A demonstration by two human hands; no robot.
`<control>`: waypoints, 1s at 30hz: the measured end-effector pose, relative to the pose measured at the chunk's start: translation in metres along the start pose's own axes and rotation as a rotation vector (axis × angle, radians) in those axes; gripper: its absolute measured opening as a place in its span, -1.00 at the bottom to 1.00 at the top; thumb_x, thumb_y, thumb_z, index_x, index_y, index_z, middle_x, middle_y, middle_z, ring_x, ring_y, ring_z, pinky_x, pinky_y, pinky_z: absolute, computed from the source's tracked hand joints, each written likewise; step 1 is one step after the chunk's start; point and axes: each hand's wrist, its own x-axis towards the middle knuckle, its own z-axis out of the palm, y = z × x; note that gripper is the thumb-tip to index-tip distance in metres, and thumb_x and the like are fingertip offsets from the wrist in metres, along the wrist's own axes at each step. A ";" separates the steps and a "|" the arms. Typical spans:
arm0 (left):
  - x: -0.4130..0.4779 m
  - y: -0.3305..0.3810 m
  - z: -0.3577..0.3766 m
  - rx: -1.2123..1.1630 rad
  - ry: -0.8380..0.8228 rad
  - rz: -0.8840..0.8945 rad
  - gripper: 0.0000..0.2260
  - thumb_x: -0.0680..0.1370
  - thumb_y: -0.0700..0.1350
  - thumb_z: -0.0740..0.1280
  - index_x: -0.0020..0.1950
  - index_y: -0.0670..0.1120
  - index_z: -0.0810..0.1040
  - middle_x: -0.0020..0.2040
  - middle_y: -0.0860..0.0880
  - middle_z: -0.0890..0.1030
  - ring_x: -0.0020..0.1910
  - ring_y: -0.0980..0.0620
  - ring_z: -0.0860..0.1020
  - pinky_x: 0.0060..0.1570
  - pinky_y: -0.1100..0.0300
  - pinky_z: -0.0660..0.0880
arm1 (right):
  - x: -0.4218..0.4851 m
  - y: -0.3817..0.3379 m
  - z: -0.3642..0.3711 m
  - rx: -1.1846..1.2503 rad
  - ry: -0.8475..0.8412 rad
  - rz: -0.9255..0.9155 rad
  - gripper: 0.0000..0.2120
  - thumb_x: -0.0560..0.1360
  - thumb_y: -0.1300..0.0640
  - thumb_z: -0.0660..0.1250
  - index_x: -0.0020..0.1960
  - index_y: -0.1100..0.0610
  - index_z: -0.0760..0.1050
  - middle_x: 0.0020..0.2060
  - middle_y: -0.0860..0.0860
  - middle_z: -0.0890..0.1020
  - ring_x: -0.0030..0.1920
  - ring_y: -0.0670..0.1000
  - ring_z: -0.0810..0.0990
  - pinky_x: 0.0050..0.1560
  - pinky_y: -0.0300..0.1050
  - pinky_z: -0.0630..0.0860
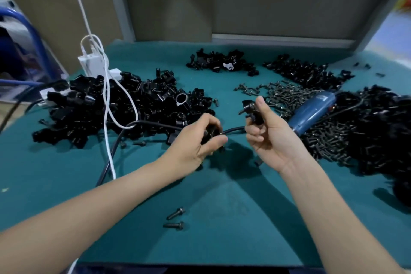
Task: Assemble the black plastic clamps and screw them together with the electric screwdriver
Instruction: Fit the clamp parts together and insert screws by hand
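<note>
Head view: hands (235, 135) grip unmarked clamps (253, 111).

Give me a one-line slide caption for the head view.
Left hand and right hand each hold a black clamp part above the green mat; blue electric screwdriver lies unused.

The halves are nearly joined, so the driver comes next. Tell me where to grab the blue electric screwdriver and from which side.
Take the blue electric screwdriver around its thick blue body, coming from above with the right hand, which is nearest. It lies flat and slanted on the screw pile, its upper side exposed. Its near end sits behind that hand, and its tip is hidden.
</note>
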 end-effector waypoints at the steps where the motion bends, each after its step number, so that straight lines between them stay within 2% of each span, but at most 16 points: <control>1: 0.006 0.001 0.004 -0.082 0.058 -0.019 -0.71 0.49 0.29 0.27 -0.01 0.10 0.39 -0.29 0.10 0.52 -0.38 0.20 0.48 -0.32 0.31 0.43 | 0.000 -0.001 0.000 -0.036 0.024 -0.031 -0.68 0.23 -0.06 0.49 -0.22 0.10 0.45 -0.46 0.00 0.52 -0.55 -0.12 0.42 -0.58 -0.32 0.36; 3: 0.015 0.004 0.014 -0.215 0.111 -0.034 -0.73 0.45 0.29 0.28 0.00 0.17 0.37 -0.17 0.08 0.58 -0.25 0.12 0.54 -0.13 0.10 0.53 | 0.000 -0.002 -0.001 -0.100 0.046 -0.087 -0.69 0.21 -0.10 0.49 -0.23 0.08 0.48 -0.44 -0.02 0.56 -0.48 -0.10 0.52 -0.46 -0.26 0.48; 5: 0.019 0.005 0.024 -0.310 0.141 -0.061 -0.80 0.44 0.18 0.34 0.00 0.27 0.39 -0.06 0.09 0.63 -0.08 0.05 0.59 0.08 -0.06 0.53 | -0.002 -0.001 -0.001 -0.147 0.018 -0.113 -0.71 0.27 -0.10 0.45 -0.21 0.07 0.46 -0.39 -0.05 0.61 -0.37 -0.10 0.60 -0.30 -0.19 0.54; 6: 0.020 0.003 0.027 -0.340 0.152 -0.070 -0.76 0.42 0.14 0.37 0.03 0.33 0.40 -0.03 0.09 0.64 -0.01 0.07 0.60 0.15 -0.06 0.51 | -0.003 0.000 -0.001 -0.159 0.003 -0.116 -0.72 0.30 -0.09 0.42 -0.20 0.08 0.45 -0.37 -0.05 0.62 -0.33 -0.10 0.63 -0.26 -0.17 0.53; 8: 0.019 0.000 0.031 -0.338 0.170 -0.082 -0.60 0.36 0.17 0.43 0.14 0.43 0.42 0.05 0.20 0.62 0.12 0.26 0.55 0.22 0.22 0.46 | -0.003 0.002 0.000 -0.166 0.000 -0.114 -0.72 0.31 -0.09 0.40 -0.17 0.08 0.44 -0.31 -0.03 0.64 -0.24 -0.07 0.66 -0.28 -0.18 0.53; 9: 0.019 -0.001 0.031 -0.316 0.194 -0.088 -0.52 0.32 0.20 0.44 0.19 0.46 0.41 0.09 0.27 0.58 0.15 0.37 0.50 0.19 0.41 0.39 | -0.003 0.004 0.002 -0.167 0.006 -0.110 -0.73 0.31 -0.09 0.40 -0.18 0.08 0.45 -0.29 -0.02 0.64 -0.22 -0.07 0.65 -0.32 -0.19 0.54; 11: 0.018 0.001 0.031 -0.263 0.251 -0.095 -0.47 0.26 0.25 0.45 0.20 0.51 0.40 0.11 0.26 0.47 0.15 0.44 0.44 0.14 0.56 0.30 | -0.004 0.007 0.005 -0.149 0.009 -0.093 -0.75 0.32 -0.07 0.41 -0.22 0.08 0.45 -0.28 0.01 0.64 -0.25 -0.07 0.62 -0.38 -0.18 0.52; 13: 0.018 0.001 0.031 -0.244 0.306 -0.087 -0.51 0.26 0.19 0.52 0.11 0.51 0.46 0.00 0.15 0.43 0.07 0.33 0.49 0.12 0.53 0.32 | -0.004 0.012 0.006 -0.093 -0.007 -0.065 -0.75 0.32 -0.05 0.41 -0.23 0.11 0.46 -0.27 0.05 0.62 -0.28 -0.03 0.62 -0.39 -0.15 0.52; 15: 0.018 0.002 0.031 -0.248 0.313 -0.081 -0.54 0.27 0.09 0.56 0.02 0.51 0.50 -0.12 0.14 0.46 -0.07 0.24 0.52 0.03 0.47 0.38 | -0.003 0.014 0.007 -0.078 -0.015 -0.050 -0.74 0.30 -0.05 0.43 -0.26 0.11 0.46 -0.27 0.07 0.61 -0.25 0.01 0.62 -0.36 -0.13 0.54; 17: 0.018 0.001 0.032 -0.265 0.304 -0.080 -0.56 0.27 0.06 0.55 0.00 0.48 0.53 -0.15 0.16 0.52 -0.13 0.21 0.53 -0.04 0.44 0.41 | -0.002 0.015 0.007 -0.096 -0.009 -0.053 -0.75 0.29 -0.06 0.44 -0.31 0.09 0.45 -0.30 0.05 0.61 -0.27 -0.01 0.62 -0.37 -0.14 0.53; 21: 0.015 0.002 0.030 -0.364 0.298 -0.091 -0.60 0.28 0.06 0.55 0.04 0.39 0.58 -0.06 0.18 0.67 -0.02 0.16 0.62 0.06 0.29 0.51 | -0.003 0.012 0.008 -0.087 0.002 -0.082 -0.79 0.35 0.00 0.40 -0.39 0.05 0.47 -0.36 0.00 0.60 -0.33 -0.07 0.62 -0.42 -0.19 0.51; 25: 0.013 0.005 0.027 -0.395 0.303 -0.070 -0.61 0.29 0.06 0.52 0.10 0.27 0.60 -0.03 0.18 0.69 0.01 0.16 0.64 0.07 0.32 0.52 | -0.004 0.011 0.008 -0.129 0.033 -0.111 -0.79 0.34 0.01 0.40 -0.43 0.02 0.48 -0.39 -0.04 0.58 -0.36 -0.13 0.60 -0.43 -0.20 0.52; 28: 0.013 0.005 0.025 -0.387 0.289 -0.071 -0.61 0.31 0.02 0.55 0.08 0.29 0.61 -0.03 0.19 0.69 0.01 0.17 0.64 0.07 0.31 0.52 | -0.004 0.010 0.008 -0.171 0.027 -0.144 -0.78 0.31 -0.01 0.41 -0.44 0.02 0.46 -0.40 -0.05 0.57 -0.37 -0.13 0.58 -0.43 -0.21 0.51; 30: 0.013 0.004 0.024 -0.359 0.276 -0.068 -0.62 0.32 0.00 0.54 0.10 0.26 0.61 -0.02 0.20 0.69 0.01 0.17 0.64 0.10 0.24 0.54 | -0.004 0.011 0.008 -0.213 0.026 -0.152 -0.77 0.28 -0.04 0.43 -0.45 0.02 0.46 -0.39 -0.04 0.58 -0.35 -0.12 0.59 -0.42 -0.22 0.51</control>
